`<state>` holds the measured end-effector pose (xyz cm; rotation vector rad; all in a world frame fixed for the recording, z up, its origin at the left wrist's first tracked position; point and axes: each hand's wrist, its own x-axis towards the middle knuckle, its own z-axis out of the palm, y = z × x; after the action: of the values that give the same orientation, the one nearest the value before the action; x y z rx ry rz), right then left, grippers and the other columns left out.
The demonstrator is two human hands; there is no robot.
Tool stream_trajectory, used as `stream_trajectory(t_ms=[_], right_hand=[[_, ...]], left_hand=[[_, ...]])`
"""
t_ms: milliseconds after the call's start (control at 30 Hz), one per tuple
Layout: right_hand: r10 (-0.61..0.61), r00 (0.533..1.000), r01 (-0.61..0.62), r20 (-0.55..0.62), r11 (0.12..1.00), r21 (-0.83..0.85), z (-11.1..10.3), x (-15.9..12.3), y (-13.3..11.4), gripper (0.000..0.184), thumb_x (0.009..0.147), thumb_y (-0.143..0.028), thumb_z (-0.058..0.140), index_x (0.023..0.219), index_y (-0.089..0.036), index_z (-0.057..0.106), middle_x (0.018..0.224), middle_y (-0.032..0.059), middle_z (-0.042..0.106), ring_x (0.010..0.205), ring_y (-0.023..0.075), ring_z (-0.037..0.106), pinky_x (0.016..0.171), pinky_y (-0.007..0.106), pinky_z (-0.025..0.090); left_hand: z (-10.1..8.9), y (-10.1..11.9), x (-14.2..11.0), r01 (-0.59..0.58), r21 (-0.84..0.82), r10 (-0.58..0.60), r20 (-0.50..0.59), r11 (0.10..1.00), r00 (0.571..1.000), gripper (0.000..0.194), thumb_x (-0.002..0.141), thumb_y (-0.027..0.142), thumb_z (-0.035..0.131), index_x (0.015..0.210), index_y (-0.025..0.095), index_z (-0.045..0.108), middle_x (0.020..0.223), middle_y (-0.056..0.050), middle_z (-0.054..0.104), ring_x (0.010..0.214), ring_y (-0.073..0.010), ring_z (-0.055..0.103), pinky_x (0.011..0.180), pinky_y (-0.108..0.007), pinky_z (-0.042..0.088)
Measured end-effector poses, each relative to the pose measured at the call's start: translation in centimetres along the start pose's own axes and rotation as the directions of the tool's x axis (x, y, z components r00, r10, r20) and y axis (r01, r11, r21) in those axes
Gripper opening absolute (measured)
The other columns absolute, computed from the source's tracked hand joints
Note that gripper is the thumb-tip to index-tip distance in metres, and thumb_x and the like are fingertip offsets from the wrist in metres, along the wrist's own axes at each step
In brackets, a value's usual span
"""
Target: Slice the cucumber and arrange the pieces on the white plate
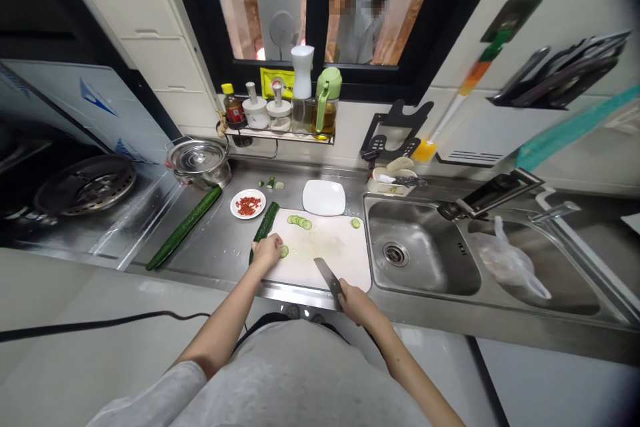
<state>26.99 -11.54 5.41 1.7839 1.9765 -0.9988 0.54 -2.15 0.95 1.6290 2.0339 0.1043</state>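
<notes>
My right hand [357, 300] is closed around the handle of a kitchen knife [327, 273], its blade pointing up and left over the white cutting board [345, 267]. At the board's left edge, my left hand [267, 252] has its fingers curled together by a cucumber slice [284, 251] that shows at the fingertips. Right beside that hand lies a cut cucumber [267, 220], partly hidden by it. A row of overlapping cucumber slices [299, 221] rests near the board's top edge, and more slices [355, 223] sit at its upper right corner.
Behind the board is a white rectangular plate [324, 197]. A small plate [242, 212] holds chopped red pieces, with cucumber ends [271, 182] nearby. A whole cucumber [185, 227] and a lidded steel pot [200, 160] stand left. The sink [420, 267] adjoins the board's right side.
</notes>
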Motion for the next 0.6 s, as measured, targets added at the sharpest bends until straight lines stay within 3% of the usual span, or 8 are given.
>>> stream_trajectory(t_ms=[233, 400, 600], right_hand=[[-0.001, 1.0, 0.001, -0.009, 1.0, 0.013, 0.3, 0.5, 0.4, 0.023, 0.091, -0.016, 0.035, 0.11, -0.018, 0.049, 0.088, 0.0083, 0.066, 0.074, 0.0179, 0.063, 0.065, 0.025, 0.036], [0.007, 1.0, -0.007, 0.007, 0.999, 0.041, 0.2, 0.4, 0.4, 0.02, 0.093, -0.02, 0.037, 0.11, -0.018, 0.048, 0.089, 0.0082, 0.065, 0.075, 0.0173, 0.062, 0.065, 0.025, 0.035], [-0.013, 1.0, 0.014, -0.01, 0.995, 0.103, -0.2, 0.2, 0.2, 0.018, 0.092, -0.017, 0.037, 0.106, -0.017, 0.048, 0.087, 0.0074, 0.064, 0.077, 0.0167, 0.06, 0.066, 0.025, 0.033]], left_hand=[[0.3, -0.5, -0.1, -0.008, 0.117, 0.012, -0.034, 0.993, 0.999, 0.018, 0.082, 0.02, 0.053, 0.096, 0.025, 0.064, 0.094, -0.008, 0.071, 0.1, -0.0247, 0.06, 0.089, -0.039, 0.028], [0.6, -0.4, -0.3, -0.056, 0.177, 0.07, -0.076, 0.983, 0.995, 0.021, 0.083, 0.017, 0.048, 0.087, 0.023, 0.068, 0.1, -0.009, 0.069, 0.104, -0.0264, 0.056, 0.09, -0.041, 0.029], [1.1, 3.6, 2.0, -0.115, 0.038, 0.118, -0.08, 0.993, 0.99, 0.025, 0.084, 0.032, 0.051, 0.103, 0.026, 0.065, 0.112, -0.007, 0.065, 0.107, -0.0254, 0.054, 0.089, -0.038, 0.034]])
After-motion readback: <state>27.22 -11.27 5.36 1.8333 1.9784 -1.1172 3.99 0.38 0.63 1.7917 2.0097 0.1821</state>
